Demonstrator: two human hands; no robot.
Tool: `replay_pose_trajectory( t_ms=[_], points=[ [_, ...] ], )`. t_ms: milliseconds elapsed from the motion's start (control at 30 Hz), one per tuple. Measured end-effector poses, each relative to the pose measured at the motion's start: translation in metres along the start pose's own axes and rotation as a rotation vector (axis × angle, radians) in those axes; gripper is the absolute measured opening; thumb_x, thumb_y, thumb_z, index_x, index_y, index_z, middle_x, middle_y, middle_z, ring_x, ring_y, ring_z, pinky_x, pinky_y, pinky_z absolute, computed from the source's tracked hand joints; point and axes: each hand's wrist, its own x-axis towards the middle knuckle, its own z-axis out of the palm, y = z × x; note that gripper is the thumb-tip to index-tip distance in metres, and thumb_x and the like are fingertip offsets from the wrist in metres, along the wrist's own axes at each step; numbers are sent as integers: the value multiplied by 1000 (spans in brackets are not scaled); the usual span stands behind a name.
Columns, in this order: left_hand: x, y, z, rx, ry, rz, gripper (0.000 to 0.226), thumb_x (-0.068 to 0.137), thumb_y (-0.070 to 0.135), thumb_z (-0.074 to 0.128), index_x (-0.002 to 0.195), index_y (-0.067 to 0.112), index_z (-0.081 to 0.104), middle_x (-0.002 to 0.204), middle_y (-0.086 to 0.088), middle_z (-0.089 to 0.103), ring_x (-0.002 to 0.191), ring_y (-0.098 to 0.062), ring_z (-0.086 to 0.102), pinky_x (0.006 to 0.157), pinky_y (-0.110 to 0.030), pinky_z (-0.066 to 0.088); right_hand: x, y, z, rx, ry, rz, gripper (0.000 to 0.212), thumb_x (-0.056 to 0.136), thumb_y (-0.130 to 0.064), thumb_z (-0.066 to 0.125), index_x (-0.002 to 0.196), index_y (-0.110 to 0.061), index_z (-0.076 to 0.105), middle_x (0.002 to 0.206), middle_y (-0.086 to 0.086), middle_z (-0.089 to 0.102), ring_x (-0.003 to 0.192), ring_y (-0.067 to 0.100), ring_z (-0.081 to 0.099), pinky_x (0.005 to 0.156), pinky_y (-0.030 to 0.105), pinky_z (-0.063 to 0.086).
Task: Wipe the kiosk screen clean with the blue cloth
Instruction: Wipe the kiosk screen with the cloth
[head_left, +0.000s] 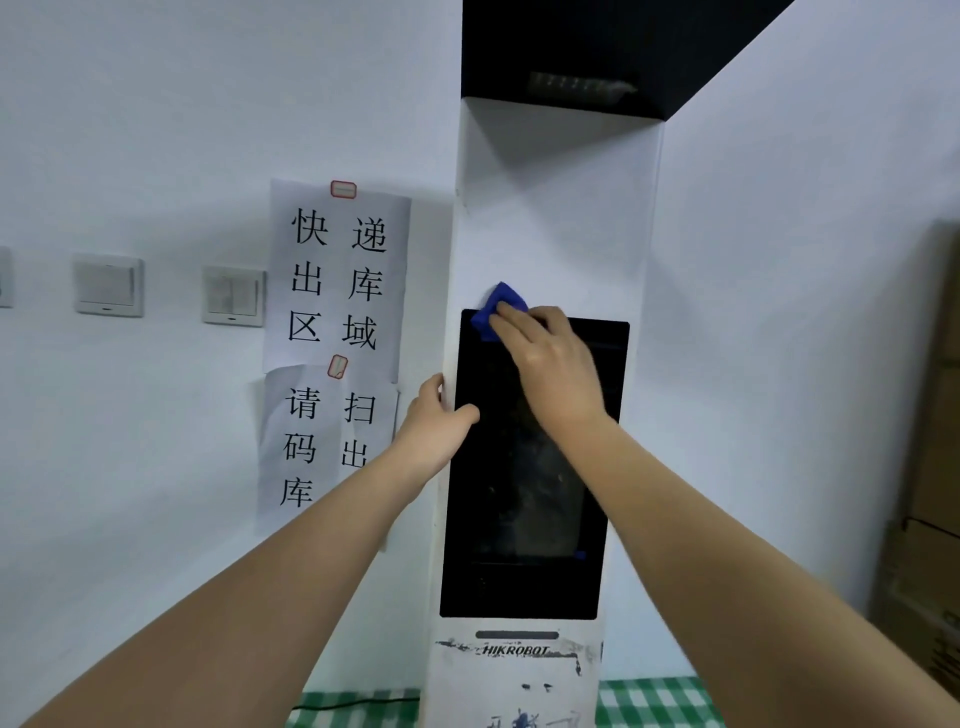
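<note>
Two hands are seen up on a tall white kiosk (550, 218). The fingers (511, 325) of the right hand (550, 364) are laid flat on the blue cloth (496, 306), and the cloth is pressed against the top left corner of the screen (519, 519). A bit of the cloth is poking up past the top edge of the screen, onto the white part above. Most of the cloth is hidden under the fingers. The cloth is pinned by the flat fingers, not squeezed in a fist.

The left hand (436, 421) is placed on the left side of the kiosk, about a third of the way down the screen. Its thumb is laid on the dark edge of the screen and its other fingers are curled round the white side, so the kiosk is gripped there.

The screen is black and switched off, with dull smudges in its middle. Below it, the word HIKROBOT is printed on the scuffed white front.

On the wall to the left, paper signs (337, 280) with big black letters are taped up. Further left, two light switches (234, 296) are fixed to the wall. At the bottom, a green checked cloth (654, 701) is spread out.
</note>
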Motion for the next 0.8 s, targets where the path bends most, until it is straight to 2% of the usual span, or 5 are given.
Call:
replay_pose_trajectory(
  t_ms=[200,367,467,600,800],
  points=[
    [-1,4,3,-25,21,9,64,90,13,50,148,17,25,125,-3,52,93,-13,54,74,-27,46,10,-35,8,32,-104,-242,29,72,5,53,95,2,70,101,16,70,80,36,62,56,39,54],
    [-1,1,-1,-28,-30,-30,73,90,20,51,153,26,14,154,0,31,135,-23,39,106,-38,37,-4,1,-2,-14,21,8,43,66,11,64,107,-1,70,109,9,70,83,33,63,49,32,52],
    [0,0,-2,-25,-37,-27,74,89,17,50,153,25,13,154,0,31,134,-22,40,104,-35,37,-4,-14,4,12,28,95,48,61,14,70,108,1,69,109,11,70,84,34,63,51,31,51],
    [1,0,-1,-11,-31,-22,72,89,11,48,152,23,15,144,0,41,119,-18,51,94,-32,46,6,-22,5,-4,-45,-232,38,74,2,42,98,0,72,104,13,70,77,33,63,53,34,53],
    [1,2,-4,5,-60,-37,76,88,11,48,153,24,12,152,-2,33,126,-22,43,102,-34,40,1,1,-4,-30,-23,-66,49,53,14,77,100,2,71,106,13,70,81,34,64,51,33,53]
  ],
)
